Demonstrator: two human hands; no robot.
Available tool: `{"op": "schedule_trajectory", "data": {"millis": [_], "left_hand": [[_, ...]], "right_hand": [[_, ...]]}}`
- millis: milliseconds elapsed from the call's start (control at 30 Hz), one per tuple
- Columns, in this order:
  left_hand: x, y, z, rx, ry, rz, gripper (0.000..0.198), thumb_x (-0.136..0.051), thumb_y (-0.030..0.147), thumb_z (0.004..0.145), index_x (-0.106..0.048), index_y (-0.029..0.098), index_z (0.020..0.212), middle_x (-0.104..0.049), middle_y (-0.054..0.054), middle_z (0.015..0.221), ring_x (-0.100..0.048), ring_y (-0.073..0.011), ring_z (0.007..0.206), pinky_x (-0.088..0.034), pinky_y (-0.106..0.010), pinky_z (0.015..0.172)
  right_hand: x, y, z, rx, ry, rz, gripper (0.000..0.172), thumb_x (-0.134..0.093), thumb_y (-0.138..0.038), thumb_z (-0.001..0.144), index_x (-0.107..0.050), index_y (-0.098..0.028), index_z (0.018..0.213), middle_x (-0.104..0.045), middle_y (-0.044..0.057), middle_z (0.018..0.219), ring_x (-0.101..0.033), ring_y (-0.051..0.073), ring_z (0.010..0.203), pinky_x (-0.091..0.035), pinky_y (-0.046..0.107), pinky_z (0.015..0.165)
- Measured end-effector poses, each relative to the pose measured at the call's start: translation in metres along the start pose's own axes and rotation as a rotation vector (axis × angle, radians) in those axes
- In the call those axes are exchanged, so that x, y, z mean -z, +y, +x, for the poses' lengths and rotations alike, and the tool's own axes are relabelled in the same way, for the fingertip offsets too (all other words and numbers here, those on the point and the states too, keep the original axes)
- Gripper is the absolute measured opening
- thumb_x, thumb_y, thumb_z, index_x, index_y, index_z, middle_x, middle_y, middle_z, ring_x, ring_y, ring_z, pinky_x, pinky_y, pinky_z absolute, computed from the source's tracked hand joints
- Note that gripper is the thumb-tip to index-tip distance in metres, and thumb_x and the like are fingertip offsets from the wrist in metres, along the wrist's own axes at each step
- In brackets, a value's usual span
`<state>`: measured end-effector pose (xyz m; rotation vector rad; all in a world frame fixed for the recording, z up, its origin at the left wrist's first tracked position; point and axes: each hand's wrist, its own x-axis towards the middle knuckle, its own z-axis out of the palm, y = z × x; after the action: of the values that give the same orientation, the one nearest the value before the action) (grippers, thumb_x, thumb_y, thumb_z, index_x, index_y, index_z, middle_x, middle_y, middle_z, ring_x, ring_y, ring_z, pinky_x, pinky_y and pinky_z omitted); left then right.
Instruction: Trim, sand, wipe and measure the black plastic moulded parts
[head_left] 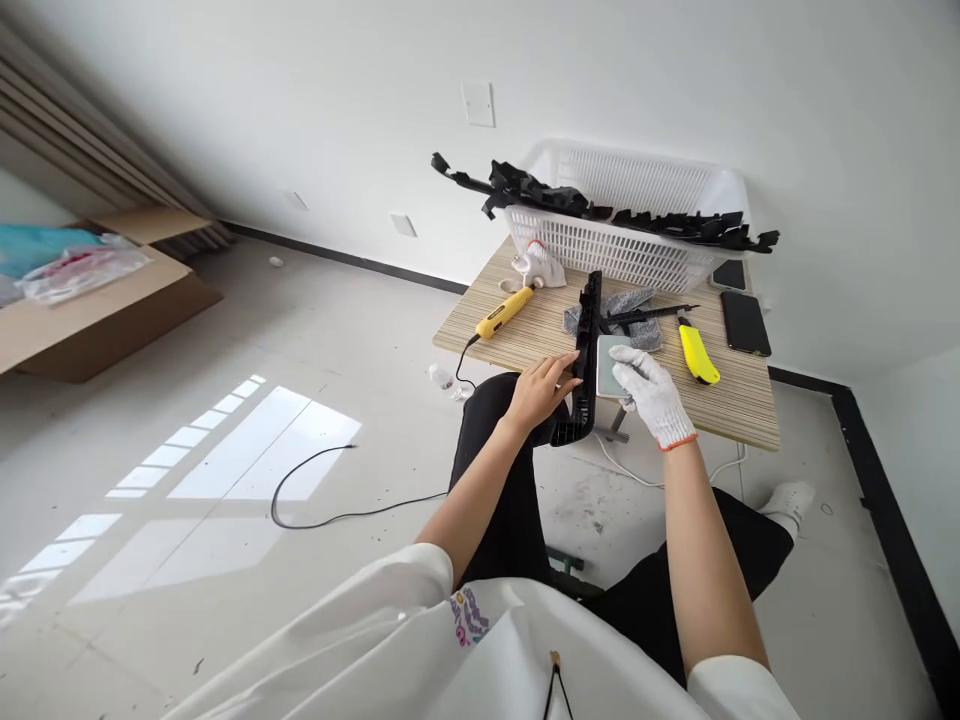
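Note:
My bare left hand (pixel 541 392) grips a long black plastic trim part (pixel 589 340), which stands nearly upright at the table's front edge over my knee. In a white knitted glove with an orange cuff, my right hand (pixel 651 395) is closed on a flat grey-green pad (pixel 611 370), possibly a sanding sponge. The pad's pale edge faces the right side of the black part; whether they touch I cannot tell. Behind them lie a grey cloth (pixel 641 330) and a thin black strip (pixel 652 314).
A white plastic basket (pixel 615 245) holds black parts (pixel 540 190) sticking out past both ends. On the wooden table (pixel 739 400) lie a yellow corded tool (pixel 504 313), a glove (pixel 540 265), a yellow utility knife (pixel 699 352) and a phone (pixel 745 322). A cable (pixel 330 526) crosses the floor.

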<state>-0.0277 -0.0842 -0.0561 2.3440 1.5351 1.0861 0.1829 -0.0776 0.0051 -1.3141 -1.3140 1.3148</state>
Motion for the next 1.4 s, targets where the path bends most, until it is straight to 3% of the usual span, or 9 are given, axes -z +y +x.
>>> {"op": "schedule_trajectory", "data": {"millis": [167,300,400,533,633,800,1033,1400], "left_hand": [[-0.0002,0.0014,-0.0012,-0.005,0.036,0.014,0.043,-0.052,0.042,0.098,-0.053,0.021,0.136,-0.071,-0.009,0.122,-0.066,-0.0238,0.110,-0.049,-0.037,0.095],[0.0019,0.0004,-0.0017,-0.061,0.035,0.048,0.044,-0.051,0.042,0.099,-0.051,0.022,0.138,-0.072,-0.007,0.117,-0.067,-0.0231,0.108,-0.050,-0.036,0.090],[0.0033,-0.0001,-0.0014,-0.102,0.039,0.060,0.043,-0.049,0.041,0.100,-0.050,0.022,0.139,-0.073,-0.007,0.115,-0.067,-0.0222,0.107,-0.051,-0.035,0.089],[0.0033,0.0005,-0.0016,-0.094,0.045,0.063,0.043,-0.048,0.042,0.100,-0.050,0.022,0.138,-0.073,-0.006,0.113,-0.067,-0.0218,0.106,-0.050,-0.034,0.088],[0.0030,0.0010,-0.0019,-0.080,0.044,0.064,0.043,-0.048,0.042,0.100,-0.051,0.022,0.138,-0.073,-0.006,0.113,-0.067,-0.0218,0.105,-0.050,-0.034,0.088],[0.0039,0.0014,-0.0017,-0.086,0.038,0.052,0.043,-0.049,0.041,0.100,-0.051,0.021,0.138,-0.073,-0.007,0.113,-0.066,-0.0215,0.104,-0.050,-0.034,0.088],[0.0046,0.0030,-0.0013,-0.091,0.045,0.065,0.042,-0.049,0.041,0.100,-0.051,0.021,0.137,-0.073,-0.007,0.114,-0.066,-0.0213,0.104,-0.050,-0.034,0.088],[0.0022,0.0013,-0.0022,-0.095,0.052,0.070,0.043,-0.049,0.041,0.100,-0.050,0.022,0.138,-0.072,-0.007,0.115,-0.067,-0.0217,0.105,-0.051,-0.035,0.089]], "right_hand": [[0.0038,-0.0003,-0.0013,-0.059,-0.024,0.072,0.044,-0.068,-0.049,0.078,-0.066,-0.030,0.118,-0.061,-0.004,0.079,-0.048,0.005,0.048,-0.035,0.017,0.039],[0.0042,-0.0024,-0.0037,-0.114,-0.146,-0.038,0.041,-0.068,-0.048,0.078,-0.067,-0.030,0.115,-0.063,-0.002,0.083,-0.049,0.006,0.051,-0.034,0.017,0.040],[0.0028,-0.0034,-0.0048,-0.086,-0.054,-0.007,0.043,-0.066,-0.049,0.080,-0.065,-0.032,0.119,-0.062,-0.003,0.082,-0.049,0.007,0.052,-0.036,0.018,0.042],[0.0018,-0.0030,-0.0043,-0.081,-0.086,-0.063,0.041,-0.067,-0.048,0.079,-0.067,-0.031,0.116,-0.064,-0.001,0.090,-0.049,0.007,0.054,-0.037,0.019,0.042],[0.0027,-0.0020,-0.0029,-0.077,-0.005,-0.028,0.044,-0.065,-0.050,0.079,-0.065,-0.032,0.120,-0.064,-0.002,0.087,-0.051,0.008,0.055,-0.038,0.019,0.043],[0.0049,-0.0013,-0.0017,-0.077,-0.105,-0.117,0.041,-0.067,-0.047,0.079,-0.069,-0.030,0.116,-0.066,0.001,0.097,-0.054,0.010,0.064,-0.040,0.018,0.046],[0.0039,-0.0015,-0.0008,-0.073,-0.051,-0.074,0.042,-0.066,-0.046,0.079,-0.069,-0.030,0.118,-0.060,-0.002,0.081,-0.050,0.009,0.061,-0.039,0.018,0.045],[0.0023,0.0019,0.0005,-0.076,-0.047,0.011,0.039,-0.066,-0.046,0.079,-0.068,-0.029,0.115,-0.060,-0.002,0.080,-0.051,0.009,0.060,-0.037,0.018,0.044]]}}
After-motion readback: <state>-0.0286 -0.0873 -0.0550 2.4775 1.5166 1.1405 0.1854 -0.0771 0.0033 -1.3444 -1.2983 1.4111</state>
